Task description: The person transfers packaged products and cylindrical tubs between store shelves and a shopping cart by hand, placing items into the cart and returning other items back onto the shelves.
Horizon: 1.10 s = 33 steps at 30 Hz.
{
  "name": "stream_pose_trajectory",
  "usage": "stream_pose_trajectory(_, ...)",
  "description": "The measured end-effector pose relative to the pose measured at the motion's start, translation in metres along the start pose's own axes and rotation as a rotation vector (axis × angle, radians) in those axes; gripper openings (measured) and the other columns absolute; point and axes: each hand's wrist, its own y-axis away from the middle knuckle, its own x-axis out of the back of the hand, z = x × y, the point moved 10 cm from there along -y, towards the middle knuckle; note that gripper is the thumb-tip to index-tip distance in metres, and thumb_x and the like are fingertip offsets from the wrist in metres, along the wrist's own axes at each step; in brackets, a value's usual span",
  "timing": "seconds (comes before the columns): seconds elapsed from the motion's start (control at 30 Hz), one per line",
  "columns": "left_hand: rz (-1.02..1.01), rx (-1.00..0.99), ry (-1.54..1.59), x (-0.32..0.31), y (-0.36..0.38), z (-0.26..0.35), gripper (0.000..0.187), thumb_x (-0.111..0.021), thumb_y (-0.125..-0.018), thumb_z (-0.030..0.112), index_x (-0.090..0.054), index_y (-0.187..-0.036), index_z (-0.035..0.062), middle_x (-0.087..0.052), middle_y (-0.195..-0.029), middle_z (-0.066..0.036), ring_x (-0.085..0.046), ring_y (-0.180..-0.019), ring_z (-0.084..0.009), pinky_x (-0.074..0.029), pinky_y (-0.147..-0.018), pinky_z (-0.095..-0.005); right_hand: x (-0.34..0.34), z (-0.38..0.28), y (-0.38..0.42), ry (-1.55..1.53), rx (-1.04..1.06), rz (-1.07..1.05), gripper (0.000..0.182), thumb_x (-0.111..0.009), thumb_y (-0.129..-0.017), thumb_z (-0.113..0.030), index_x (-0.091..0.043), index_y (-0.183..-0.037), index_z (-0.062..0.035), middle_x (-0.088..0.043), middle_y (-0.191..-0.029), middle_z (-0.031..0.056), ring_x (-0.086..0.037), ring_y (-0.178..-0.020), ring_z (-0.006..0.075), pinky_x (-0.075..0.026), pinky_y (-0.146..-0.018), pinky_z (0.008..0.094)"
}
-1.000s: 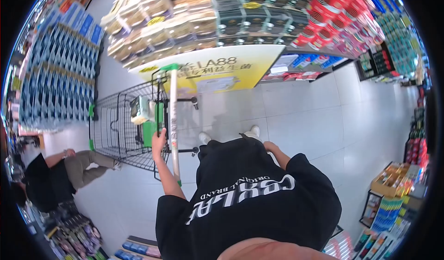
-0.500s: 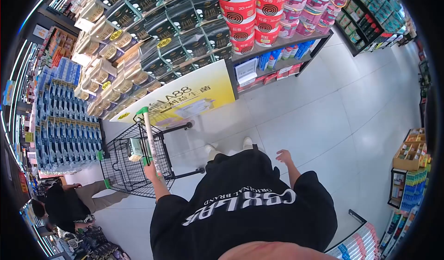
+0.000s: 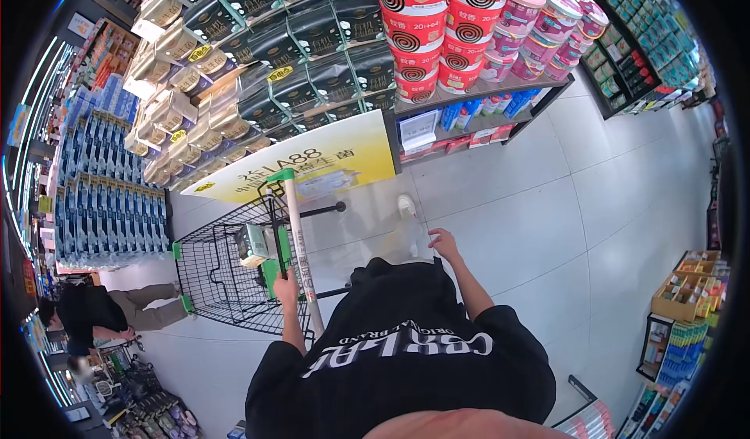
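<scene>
Beside the yellow-and-white display board [image 3: 371, 146], my left grip [image 3: 287, 287] is closed on the shopping cart [image 3: 176, 250] by its handle [image 3: 295, 216], right grip [image 3: 444, 244] loosely open; even pressure best steadies the package [image 3: 252, 244] inside, near the handle end.

Pale tiled floor [image 3: 508, 220] (rather glossy).
</scene>
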Motion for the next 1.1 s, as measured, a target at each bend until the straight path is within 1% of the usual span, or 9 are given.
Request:
stream_pose_trajectory(0.17,0.089,-0.064,-0.086,0.002,0.039,0.051,0.052,-0.054,-0.090,0.045,-0.061,-0.079,-0.0057,-0.059,-0.063,-0.019,-0.062,-0.064,-0.0336,-0.046,-0.064,-0.0444,0.027,0.039,0.007,0.078,-0.079,0.045,0.045,-0.056,-0.061,0.009,-0.062,-0.104,-0.0016,-0.069,-0.072,0.0122,-0.067,-0.067,0.0177,-0.052,-0.060,0.0296)
stream_pose_trajectory(0.2,-0.049,0.024,-0.116,-0.011,0.037,0.040,0.051,-0.054,-0.090,0.045,-0.062,-0.095,-0.0054,-0.061,-0.081,-0.022,-0.061,-0.080,-0.0368,-0.045,-0.074,-0.0443,0.034,0.057,0.012,0.062,-0.132,0.043,0.044,-0.058,-0.061,0.008,-0.062,-0.104,-0.0020,-0.069,-0.072,0.0122,-0.067,-0.068,0.0175,-0.052,-0.060,0.0291)
stream_pose_trajectory(0.27,0.202,-0.176,-0.081,0.001,0.046,0.067,0.053,-0.057,-0.089,0.041,-0.053,-0.116,-0.0045,-0.056,-0.107,-0.025,-0.054,-0.100,-0.0372,-0.042,-0.085,-0.0445,0.057,0.075,0.014,0.032,-0.188,0.053,0.043,-0.062,-0.062,0.007,-0.063,-0.103,-0.0027,-0.069,-0.073,0.0117,-0.067,-0.069,0.0170,-0.052,-0.061,0.0286)
stream_pose_trajectory(0.33,0.217,-0.242,0.012,0.000,0.029,0.105,0.062,-0.063,-0.087,0.034,-0.039,-0.131,-0.0036,-0.044,-0.125,-0.024,-0.044,-0.117,-0.0359,-0.036,-0.097,-0.0442,0.075,0.079,0.016,-0.008,-0.211,0.070,0.041,-0.064,-0.062,0.005,-0.064,-0.103,-0.0032,-0.068,-0.073,0.0107,-0.066,-0.068,0.0165,-0.052,-0.060,0.0285)
stream_pose_trajectory(0.5,0.068,-0.628,0.538,-0.001,0.007,0.404,0.075,-0.073,-0.078,0.014,-0.031,-0.137,-0.0030,-0.041,-0.131,-0.019,-0.042,-0.121,-0.0307,-0.033,-0.104,-0.0405,0.122,0.029,-0.047,0.009,-0.124,0.086,0.042,-0.069,-0.065,-0.002,-0.063,-0.107,-0.0043,-0.066,-0.076,0.0076,-0.062,-0.066,0.0142,-0.051,-0.060,0.0283)
stream_pose_trajectory(0.6,0.016,-1.010,0.771,0.009,0.024,0.581,0.095,-0.078,-0.073,0.013,-0.016,-0.143,0.0021,-0.033,-0.140,-0.022,-0.035,-0.131,-0.0305,-0.030,-0.109,-0.0408,0.129,-0.052,-0.093,-0.053,-0.045,0.078,0.039,-0.070,-0.072,-0.009,-0.061,-0.110,-0.0051,-0.066,-0.080,0.0076,-0.061,-0.071,0.0133,-0.050,-0.061,0.0284)
stream_pose_trajectory(0.73,0.101,-1.136,0.805,0.011,0.025,0.731,0.119,-0.088,-0.061,0.025,-0.006,-0.144,0.0020,-0.030,-0.141,-0.026,-0.033,-0.133,-0.0325,-0.029,-0.110,-0.0425,0.118,-0.159,-0.125,-0.189,0.143,0.001,0.029,-0.067,-0.079,-0.009,-0.061,-0.107,-0.0054,-0.066,-0.080,0.0077,-0.062,-0.074,0.0124,-0.050,-0.068,0.0274)
stream_pose_trajectory(0.93,0.071,-1.090,0.852,-0.007,0.012,0.776,0.132,-0.092,-0.049,0.036,-0.008,-0.144,0.0021,-0.028,-0.141,-0.026,-0.035,-0.130,-0.0397,-0.035,-0.105,-0.0469,0.118,-0.218,-0.132,-0.252,0.229,-0.113,0.022,-0.060,-0.088,-0.008,-0.060,-0.110,-0.0088,-0.062,-0.082,0.0004,-0.057,-0.075,0.0071,-0.047,-0.066,0.0241)
stream_pose_trajectory(1.1,-0.060,-1.131,1.025,-0.009,-0.002,0.777,0.129,-0.092,-0.051,0.034,-0.008,-0.145,0.0062,-0.031,-0.139,-0.024,-0.039,-0.127,-0.0341,-0.037,-0.105,-0.0437,0.132,-0.258,-0.131,-0.285,0.230,-0.157,0.021,-0.058,-0.090,-0.008,-0.060,-0.110,-0.0063,-0.062,-0.085,-0.0003,-0.057,-0.080,0.0078,-0.046,-0.071,0.0237)
